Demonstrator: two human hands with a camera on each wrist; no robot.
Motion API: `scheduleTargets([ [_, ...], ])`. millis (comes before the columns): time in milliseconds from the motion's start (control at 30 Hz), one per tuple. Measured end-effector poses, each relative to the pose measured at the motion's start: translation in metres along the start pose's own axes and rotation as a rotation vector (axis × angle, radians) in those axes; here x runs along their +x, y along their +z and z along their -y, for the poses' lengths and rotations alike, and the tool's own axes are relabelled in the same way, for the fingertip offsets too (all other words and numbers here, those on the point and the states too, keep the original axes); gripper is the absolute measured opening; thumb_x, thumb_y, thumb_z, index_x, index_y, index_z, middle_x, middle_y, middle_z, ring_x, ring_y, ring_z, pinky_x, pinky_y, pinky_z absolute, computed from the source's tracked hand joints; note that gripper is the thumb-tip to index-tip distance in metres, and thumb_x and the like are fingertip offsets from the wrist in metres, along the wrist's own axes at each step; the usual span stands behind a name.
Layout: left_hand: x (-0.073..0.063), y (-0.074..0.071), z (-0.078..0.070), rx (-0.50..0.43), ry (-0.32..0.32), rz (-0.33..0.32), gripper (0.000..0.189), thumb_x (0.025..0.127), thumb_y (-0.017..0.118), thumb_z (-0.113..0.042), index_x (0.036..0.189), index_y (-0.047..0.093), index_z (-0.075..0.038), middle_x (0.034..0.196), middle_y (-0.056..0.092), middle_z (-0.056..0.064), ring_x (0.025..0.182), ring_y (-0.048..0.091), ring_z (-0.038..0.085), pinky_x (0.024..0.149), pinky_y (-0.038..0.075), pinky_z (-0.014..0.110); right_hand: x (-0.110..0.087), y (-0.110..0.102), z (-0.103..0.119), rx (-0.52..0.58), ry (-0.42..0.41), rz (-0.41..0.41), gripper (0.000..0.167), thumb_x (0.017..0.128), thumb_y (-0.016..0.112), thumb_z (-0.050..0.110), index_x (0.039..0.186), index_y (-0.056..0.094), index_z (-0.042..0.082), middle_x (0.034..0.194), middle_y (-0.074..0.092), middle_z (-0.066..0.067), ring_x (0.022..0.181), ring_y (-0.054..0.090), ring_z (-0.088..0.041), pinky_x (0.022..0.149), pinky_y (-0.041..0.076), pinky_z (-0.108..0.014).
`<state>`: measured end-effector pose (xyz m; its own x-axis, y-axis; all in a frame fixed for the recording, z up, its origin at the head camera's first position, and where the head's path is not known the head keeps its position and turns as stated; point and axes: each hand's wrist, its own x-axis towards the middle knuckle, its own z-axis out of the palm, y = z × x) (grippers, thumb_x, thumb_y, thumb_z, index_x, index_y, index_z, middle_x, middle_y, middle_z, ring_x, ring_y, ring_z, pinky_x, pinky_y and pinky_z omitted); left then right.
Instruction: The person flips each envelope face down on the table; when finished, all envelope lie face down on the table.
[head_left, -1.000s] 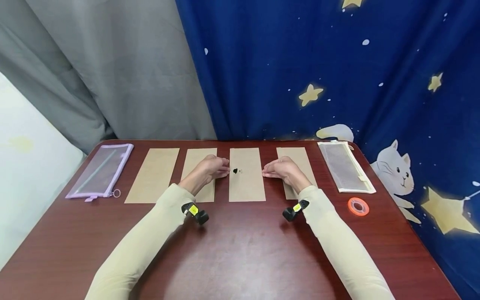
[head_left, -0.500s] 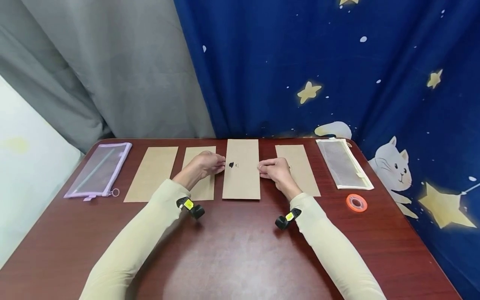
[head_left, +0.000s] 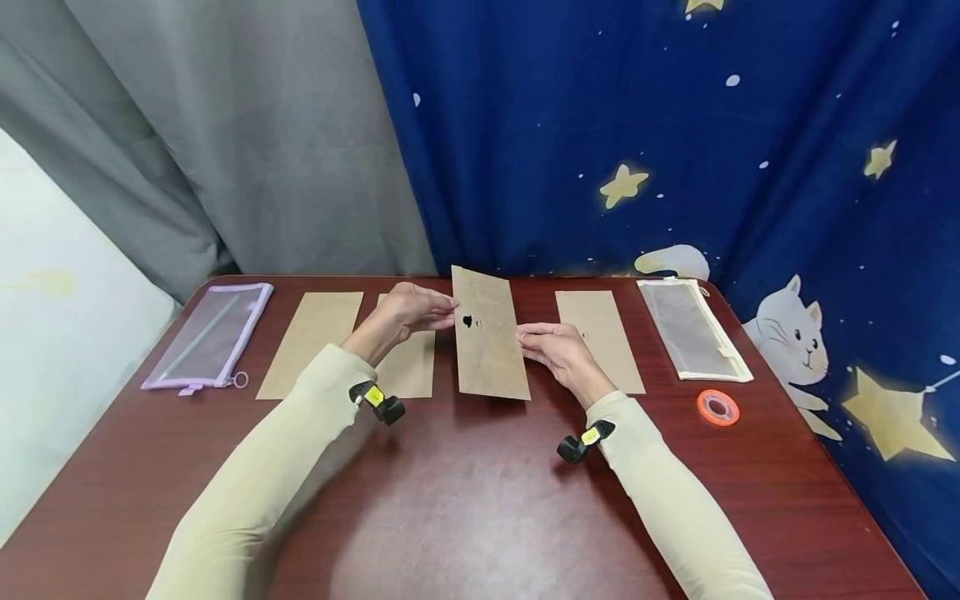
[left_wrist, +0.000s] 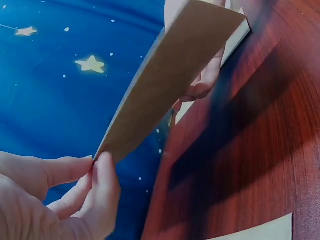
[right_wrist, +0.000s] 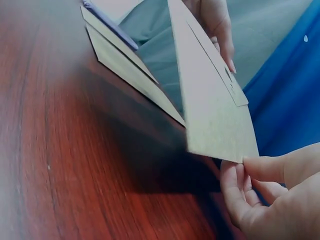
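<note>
A flat brown kraft paper bag (head_left: 491,354) with a small black print is raised over the table, its left side tilted higher than its right. My left hand (head_left: 408,314) pinches the bag's left edge between thumb and fingertips. On the opposite side, my right hand (head_left: 557,350) pinches the right edge. The left wrist view shows the bag's plain underside (left_wrist: 160,80). From the right wrist, a folded flap (right_wrist: 215,65) shows on the bag's upper face, with the left hand (right_wrist: 215,22) beyond it.
Similar paper bags lie flat at left (head_left: 311,342), partly under the left hand (head_left: 408,371), and at right (head_left: 607,342). A purple mesh zip pouch (head_left: 210,333) lies far left, a white one (head_left: 690,325) far right. An orange tape roll (head_left: 705,407) sits near the white pouch.
Both hands have taken hold of the bag's sides and lifted it off the table. Its left side has since risen and the bag has turned at a slant.
</note>
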<state>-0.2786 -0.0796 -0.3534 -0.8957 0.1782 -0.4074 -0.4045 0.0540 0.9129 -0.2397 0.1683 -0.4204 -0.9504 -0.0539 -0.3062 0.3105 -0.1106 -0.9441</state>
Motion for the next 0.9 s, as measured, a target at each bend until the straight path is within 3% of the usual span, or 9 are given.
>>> scheduleTargets([
  [100,-0.002,0.003,-0.003,-0.006,0.028,0.015,0.022,0.092,0.066,0.006,0.114,0.067,0.010,0.069,0.073,0.003,0.062,0.072,0.010,0.072,0.063,0.024,-0.002,-0.001,0.001,-0.098,-0.050,-0.002,0.034,0.096,0.061,-0.006,0.129,0.061,-0.012,0.102,0.071,-0.007,0.082,0.067,-0.007,0.087,0.061,-0.026],
  [233,-0.005,0.008,-0.010,0.000,0.053,0.000,0.012,0.091,0.066,0.007,0.103,0.069,0.009,0.067,0.072,0.004,0.059,0.072,0.010,0.070,0.062,0.023,-0.017,0.011,0.013,-0.532,-0.346,-0.134,0.025,0.096,0.068,0.011,0.114,0.073,-0.005,0.099,0.076,-0.015,0.081,0.071,-0.014,0.078,0.060,-0.024],
  [333,-0.007,0.010,-0.015,0.007,0.065,-0.019,0.010,0.091,0.066,0.007,0.100,0.069,0.009,0.066,0.072,0.005,0.058,0.072,0.010,0.067,0.062,0.021,-0.040,0.036,0.029,-0.838,-0.570,-0.229,0.023,0.094,0.072,0.025,0.104,0.080,0.005,0.090,0.078,-0.011,0.079,0.072,-0.018,0.067,0.056,-0.028],
  [400,-0.007,0.012,-0.018,0.010,0.069,-0.030,0.010,0.092,0.065,0.006,0.101,0.069,0.008,0.067,0.072,0.004,0.058,0.072,0.010,0.068,0.062,0.021,-0.055,0.056,0.039,-0.943,-0.659,-0.187,0.022,0.094,0.072,0.029,0.095,0.082,0.009,0.081,0.076,-0.010,0.075,0.070,-0.021,0.063,0.055,-0.033],
  [467,-0.008,0.013,-0.021,0.020,0.074,-0.039,0.011,0.092,0.066,0.005,0.102,0.068,0.008,0.068,0.073,0.004,0.059,0.073,0.010,0.069,0.062,0.022,-0.068,0.075,0.046,-1.083,-0.702,-0.183,0.026,0.094,0.073,0.034,0.084,0.081,0.011,0.073,0.073,-0.010,0.071,0.069,-0.024,0.059,0.054,-0.036],
  [567,-0.008,0.014,-0.023,0.037,0.073,-0.051,0.012,0.093,0.066,0.003,0.104,0.069,0.007,0.068,0.073,0.004,0.059,0.073,0.010,0.071,0.062,0.023,-0.078,0.098,0.051,-1.338,-0.723,-0.247,0.028,0.093,0.073,0.034,0.080,0.077,0.010,0.072,0.071,-0.012,0.068,0.070,-0.029,0.056,0.057,-0.039],
  [700,-0.009,0.015,-0.023,0.068,0.064,-0.072,0.017,0.093,0.067,0.001,0.109,0.069,0.008,0.064,0.073,0.004,0.057,0.073,0.010,0.073,0.062,0.024,-0.080,0.116,0.050,-1.635,-0.710,-0.316,0.011,0.092,0.071,0.020,0.092,0.077,0.011,0.083,0.074,-0.010,0.071,0.072,-0.027,0.054,0.060,-0.038],
  [800,-0.009,0.016,-0.025,0.091,0.072,-0.091,0.020,0.094,0.066,0.000,0.111,0.069,0.009,0.061,0.072,0.003,0.056,0.072,0.009,0.069,0.062,0.023,-0.079,0.123,0.049,-1.749,-0.750,-0.336,0.009,0.089,0.068,0.013,0.089,0.077,0.015,0.079,0.072,-0.006,0.068,0.071,-0.023,0.051,0.058,-0.034],
  [900,-0.010,0.018,-0.028,0.123,0.105,-0.114,0.021,0.094,0.066,-0.002,0.111,0.069,0.010,0.058,0.070,0.000,0.055,0.070,0.007,0.063,0.061,0.020,-0.077,0.127,0.051,-1.789,-0.828,-0.382,0.010,0.090,0.067,0.014,0.083,0.074,0.017,0.073,0.069,-0.001,0.063,0.068,-0.020,0.047,0.055,-0.030],
])
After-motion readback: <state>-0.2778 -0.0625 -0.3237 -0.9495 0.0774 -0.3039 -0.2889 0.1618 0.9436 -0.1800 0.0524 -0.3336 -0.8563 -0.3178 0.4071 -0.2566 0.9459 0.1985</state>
